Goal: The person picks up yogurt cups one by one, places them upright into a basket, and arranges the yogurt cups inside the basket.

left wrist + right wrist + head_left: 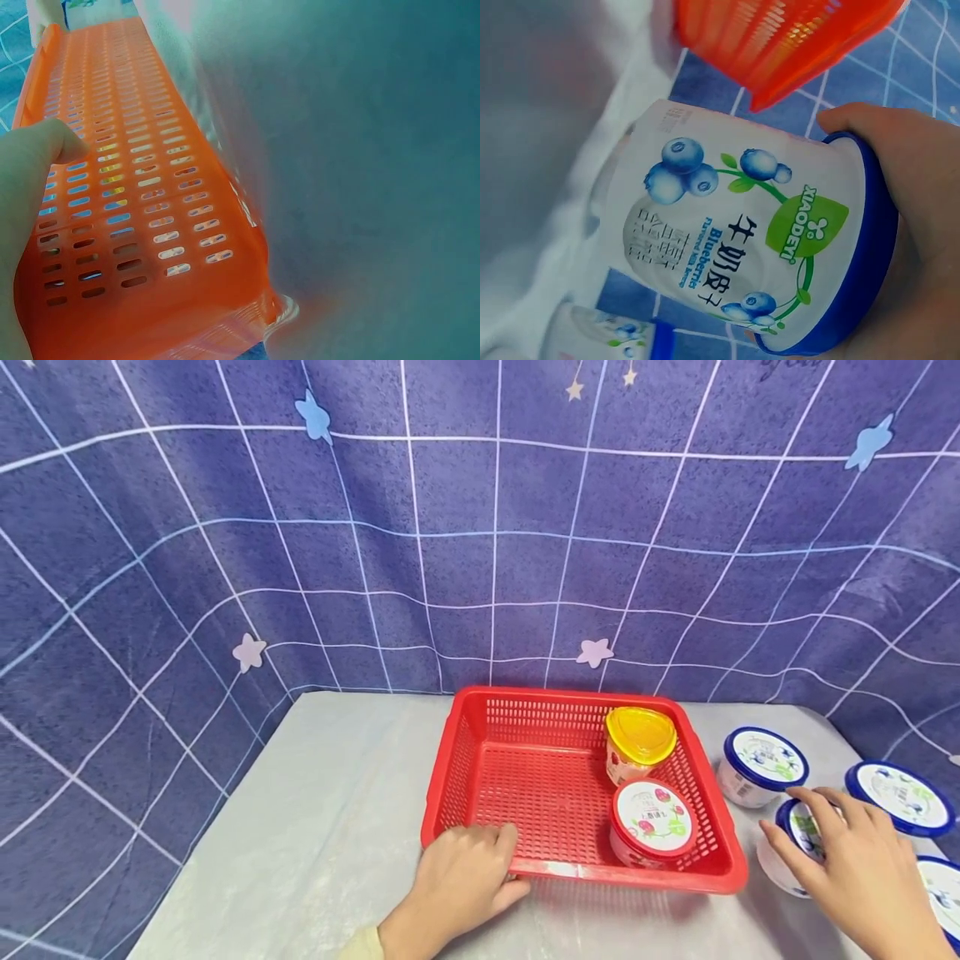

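Observation:
A red plastic basket (pixel 555 870) with slotted walls rests on the table. My left hand (pixel 467 870) grips its near rim, fingers over the edge and thumb (pixel 66 142) against the outer wall. Inside, at the right, a tub with a yellow lid (pixel 641 735) leans behind a tub with a red, strawberry-printed lid (pixel 654 817). To the right of the basket, my right hand (pixel 862 860) holds a white blueberry tub (pixel 712 217) around its blue lid, thumb on one side and fingers on the other. The hand hides part of this lid.
More blue-lidded tubs stand around the right hand: one behind it (pixel 763 758), one at the far right (pixel 900 797) and one at the right edge (pixel 941 893). A pale cover (pixel 322 810) lies over the table. Behind hangs a blue gridded curtain (pixel 465 560).

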